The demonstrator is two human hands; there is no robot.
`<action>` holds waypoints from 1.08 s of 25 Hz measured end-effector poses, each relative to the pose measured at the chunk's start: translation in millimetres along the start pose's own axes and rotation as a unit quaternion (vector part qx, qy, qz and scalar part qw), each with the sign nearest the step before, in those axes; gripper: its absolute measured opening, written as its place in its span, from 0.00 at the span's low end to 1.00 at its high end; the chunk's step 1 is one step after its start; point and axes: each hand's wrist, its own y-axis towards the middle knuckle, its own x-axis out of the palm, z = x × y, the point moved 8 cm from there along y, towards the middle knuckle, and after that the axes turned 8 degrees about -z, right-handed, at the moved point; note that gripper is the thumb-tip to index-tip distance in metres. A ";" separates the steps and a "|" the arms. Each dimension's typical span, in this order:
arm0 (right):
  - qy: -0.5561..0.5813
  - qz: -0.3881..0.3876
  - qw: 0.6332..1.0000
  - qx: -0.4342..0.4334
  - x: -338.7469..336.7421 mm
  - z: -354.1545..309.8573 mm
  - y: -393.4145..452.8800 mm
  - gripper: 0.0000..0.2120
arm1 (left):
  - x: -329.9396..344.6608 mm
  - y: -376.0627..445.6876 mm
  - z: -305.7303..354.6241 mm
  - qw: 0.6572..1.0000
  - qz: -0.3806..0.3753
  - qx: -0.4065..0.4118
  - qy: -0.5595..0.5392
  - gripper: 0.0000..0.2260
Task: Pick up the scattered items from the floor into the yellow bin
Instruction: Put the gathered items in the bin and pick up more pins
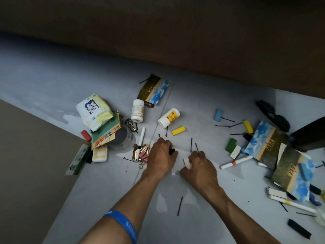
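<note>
Both hands are down on the floor [202,95]. The left hand [161,156] pinches a small black thing [171,151]. The right hand [199,166] holds a white block [186,162] and pinches one hairpin [196,147]. Two white bottles [137,110] and two yellow blocks [178,130] lie nearby.

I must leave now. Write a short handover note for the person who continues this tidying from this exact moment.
Left hand: curled on a small dark item on the floor.
Right hand: holds a white block and thin hairpins.
Yellow bin: not in view.
Done: cannot tell.
Left: two white bottles, yellow block, markers, binder clips, wipes pack, cards, loose pins.
</note>
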 end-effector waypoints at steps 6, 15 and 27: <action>0.402 0.003 0.909 0.112 -8.7 41.7 -20.9 0.06 | 1.0 -32.1 -1.4 0.996 0.044 -0.030 -0.072 0.10; 0.389 -0.013 0.917 -0.089 -39.4 -30.0 -71.8 0.06 | 53.8 -87.0 1.9 0.589 -0.106 -0.219 -0.771 0.20; -0.211 0.000 0.948 -0.238 49.2 -21.6 -107.4 0.03 | 56.2 -111.8 -49.5 0.482 -0.018 -0.298 -0.824 0.14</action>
